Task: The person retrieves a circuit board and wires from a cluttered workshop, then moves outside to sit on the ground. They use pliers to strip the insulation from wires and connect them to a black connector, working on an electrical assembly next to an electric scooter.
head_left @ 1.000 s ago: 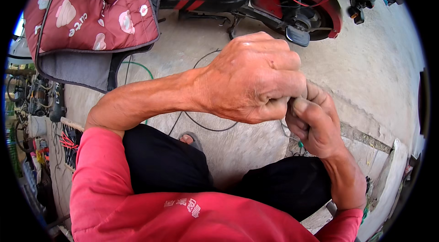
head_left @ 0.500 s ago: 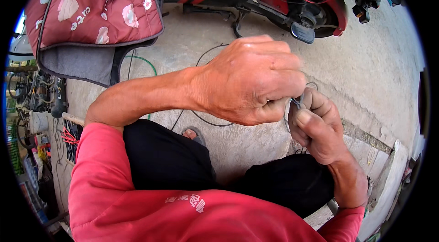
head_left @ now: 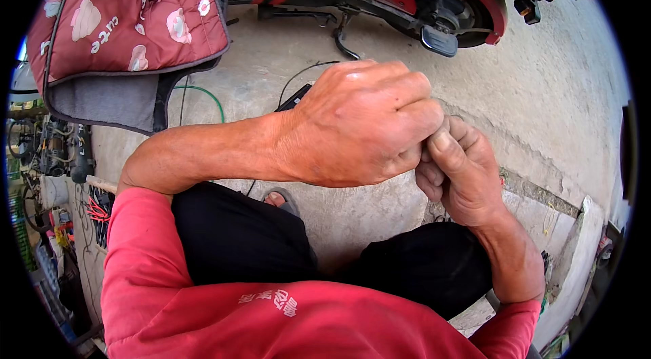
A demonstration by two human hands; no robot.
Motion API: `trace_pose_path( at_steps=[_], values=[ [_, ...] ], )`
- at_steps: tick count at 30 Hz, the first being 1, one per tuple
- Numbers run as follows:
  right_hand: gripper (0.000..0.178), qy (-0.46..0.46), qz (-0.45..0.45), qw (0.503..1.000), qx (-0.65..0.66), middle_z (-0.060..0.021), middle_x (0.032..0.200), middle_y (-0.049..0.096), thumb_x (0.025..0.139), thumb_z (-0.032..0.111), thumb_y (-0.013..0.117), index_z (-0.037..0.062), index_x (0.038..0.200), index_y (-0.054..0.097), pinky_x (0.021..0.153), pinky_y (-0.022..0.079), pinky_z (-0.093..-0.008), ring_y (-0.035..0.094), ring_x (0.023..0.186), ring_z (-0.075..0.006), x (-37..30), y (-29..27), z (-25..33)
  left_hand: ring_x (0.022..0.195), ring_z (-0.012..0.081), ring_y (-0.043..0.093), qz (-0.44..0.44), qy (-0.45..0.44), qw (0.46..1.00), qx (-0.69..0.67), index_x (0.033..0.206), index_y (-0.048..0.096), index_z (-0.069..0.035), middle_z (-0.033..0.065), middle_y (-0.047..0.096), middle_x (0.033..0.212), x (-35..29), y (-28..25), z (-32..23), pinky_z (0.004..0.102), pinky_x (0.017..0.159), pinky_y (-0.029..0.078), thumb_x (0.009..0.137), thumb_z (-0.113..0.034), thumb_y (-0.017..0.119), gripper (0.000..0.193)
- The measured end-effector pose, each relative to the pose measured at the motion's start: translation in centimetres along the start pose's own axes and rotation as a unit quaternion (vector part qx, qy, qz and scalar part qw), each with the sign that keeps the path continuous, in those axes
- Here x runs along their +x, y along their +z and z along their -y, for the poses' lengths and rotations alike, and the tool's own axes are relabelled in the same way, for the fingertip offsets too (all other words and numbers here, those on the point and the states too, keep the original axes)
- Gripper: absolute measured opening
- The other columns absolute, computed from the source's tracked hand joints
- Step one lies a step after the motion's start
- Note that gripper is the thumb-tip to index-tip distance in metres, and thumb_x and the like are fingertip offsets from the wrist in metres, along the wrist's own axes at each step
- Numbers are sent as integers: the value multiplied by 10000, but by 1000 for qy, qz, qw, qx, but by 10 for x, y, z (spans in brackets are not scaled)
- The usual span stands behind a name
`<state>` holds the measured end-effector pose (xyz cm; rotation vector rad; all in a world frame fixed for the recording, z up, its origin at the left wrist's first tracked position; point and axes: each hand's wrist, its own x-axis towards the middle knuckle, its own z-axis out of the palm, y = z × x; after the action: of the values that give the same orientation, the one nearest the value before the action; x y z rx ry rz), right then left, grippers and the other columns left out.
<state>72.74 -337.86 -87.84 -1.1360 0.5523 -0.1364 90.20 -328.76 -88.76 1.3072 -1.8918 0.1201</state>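
My left hand [head_left: 369, 125] is closed in a fist, back of the hand up, its knuckles meeting the other hand. What it grips is hidden behind its fingers. My right hand [head_left: 461, 172] is closed in a pinch, thumb pressed close to the left fist. A thin grey wire showed in that pinch a moment ago; now the fingers cover it. Both hands are in front of me, above my knees. Beyond the left wrist, a black box-like piece [head_left: 296, 97] and a dark cable [head_left: 291, 81] lie on the concrete floor.
A scooter with a red-rimmed wheel [head_left: 468, 13] stands at the far side, its kickstand [head_left: 344, 44] down. A maroon padded cover [head_left: 135, 27] hangs at upper left near a green cable [head_left: 210, 98]. Red-and-black wires [head_left: 98, 210] lie at left. A raised concrete edge [head_left: 576, 264] runs at right.
My right hand has closed in against the left fist and risen a little, covering the wire. The left fist has shifted slightly left, and the black box-like piece has come into sight.
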Motion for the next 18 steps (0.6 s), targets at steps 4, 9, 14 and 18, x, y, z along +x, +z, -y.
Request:
trace_pose_path(
  at_steps=[4,9,14,18],
  values=[
    [279,36,15,999,32,0,597,469,959,236,567,60,760,484,441,323,-237,386,472,-71,0,4,2,597,253,522,-24,11,999,-42,712,493,-46,81,522,775,-5,6,3,347,495,438,543,19,626,224],
    [249,63,26,996,59,22,586,420,946,193,555,75,755,447,433,270,-231,338,468,-56,-12,9,9,560,238,463,-58,44,994,-86,661,430,-55,80,482,761,-5,8,-2,338,469,402,510,11,604,240],
    [190,59,56,996,42,32,590,399,934,217,531,47,853,502,413,234,-219,286,450,-45,-14,12,7,572,242,455,-56,56,993,-93,654,421,-59,79,457,756,-13,7,2,338,467,370,491,-28,617,257],
    [210,33,66,997,37,26,582,375,931,233,528,63,818,477,396,215,-224,260,428,-50,-15,8,0,593,247,463,-53,67,993,-86,660,425,-62,77,452,761,-17,9,9,347,476,357,488,-48,625,264]
  ],
)
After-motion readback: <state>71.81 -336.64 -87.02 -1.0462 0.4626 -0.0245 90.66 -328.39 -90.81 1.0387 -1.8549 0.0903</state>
